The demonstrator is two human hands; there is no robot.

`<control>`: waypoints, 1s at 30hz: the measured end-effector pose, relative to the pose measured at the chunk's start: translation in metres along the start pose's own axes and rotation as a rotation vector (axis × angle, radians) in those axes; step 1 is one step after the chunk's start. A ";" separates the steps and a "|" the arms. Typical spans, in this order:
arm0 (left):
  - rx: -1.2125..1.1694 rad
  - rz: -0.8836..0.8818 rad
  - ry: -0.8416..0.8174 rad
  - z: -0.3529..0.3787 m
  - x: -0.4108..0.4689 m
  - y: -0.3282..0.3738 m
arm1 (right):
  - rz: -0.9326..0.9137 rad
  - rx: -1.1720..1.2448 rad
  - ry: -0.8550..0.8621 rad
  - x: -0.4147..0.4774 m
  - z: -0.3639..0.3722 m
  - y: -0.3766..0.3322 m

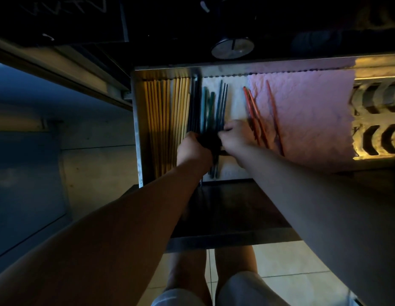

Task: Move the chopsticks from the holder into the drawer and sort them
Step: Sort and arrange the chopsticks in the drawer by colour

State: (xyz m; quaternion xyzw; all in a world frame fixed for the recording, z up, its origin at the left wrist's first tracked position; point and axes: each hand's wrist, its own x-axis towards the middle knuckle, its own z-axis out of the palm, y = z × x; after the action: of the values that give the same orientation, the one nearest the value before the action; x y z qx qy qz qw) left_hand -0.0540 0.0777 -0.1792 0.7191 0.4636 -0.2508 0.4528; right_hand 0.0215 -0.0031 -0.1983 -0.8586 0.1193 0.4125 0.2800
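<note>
The open drawer (138, 129) holds sorted chopsticks. A row of yellow wooden chopsticks (165, 111) lies along its left side. Dark blue and green chopsticks (211, 107) lie in the middle on a white liner. Three red chopsticks (256, 115) lie to the right, partly on a pink cloth (307, 111). My left hand (192, 149) grips the near ends of the dark bundle. My right hand (235, 135) pinches dark chopsticks just beside it. The holder is not visible.
A round metal lid with a knob (233, 48) sits on the dark counter behind the drawer. A patterned rack (377, 120) fills the drawer's right end. The drawer's dark front panel (225, 208) is below my arms, with tiled floor and my legs beneath.
</note>
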 end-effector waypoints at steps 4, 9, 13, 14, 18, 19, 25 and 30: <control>0.106 -0.004 0.014 -0.006 -0.004 0.001 | -0.080 -0.081 0.124 -0.008 -0.002 0.006; 0.554 0.324 0.042 -0.015 -0.006 -0.008 | -0.171 -0.102 0.177 -0.006 -0.003 0.009; 0.841 0.432 -0.158 -0.015 0.006 -0.020 | -0.358 -0.195 0.094 -0.010 -0.001 0.004; 0.889 0.436 -0.176 -0.015 0.009 -0.023 | -0.376 -0.242 0.075 -0.011 0.001 0.004; 0.912 0.463 -0.175 -0.016 0.014 -0.032 | -0.384 -0.327 0.064 -0.011 0.006 0.008; 0.912 0.478 -0.165 -0.017 0.015 -0.034 | -0.387 -0.335 0.067 -0.010 0.006 0.009; 0.983 0.528 -0.154 -0.020 0.017 -0.041 | -0.410 -0.373 0.074 -0.008 0.005 0.009; 0.983 0.527 -0.135 -0.019 0.014 -0.036 | -0.399 -0.394 0.092 -0.008 0.001 0.008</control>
State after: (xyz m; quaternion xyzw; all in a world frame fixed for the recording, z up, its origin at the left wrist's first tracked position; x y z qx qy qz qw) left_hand -0.0810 0.1066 -0.1966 0.9195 0.0668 -0.3610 0.1405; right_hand 0.0122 -0.0092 -0.1952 -0.9208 -0.1219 0.3252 0.1774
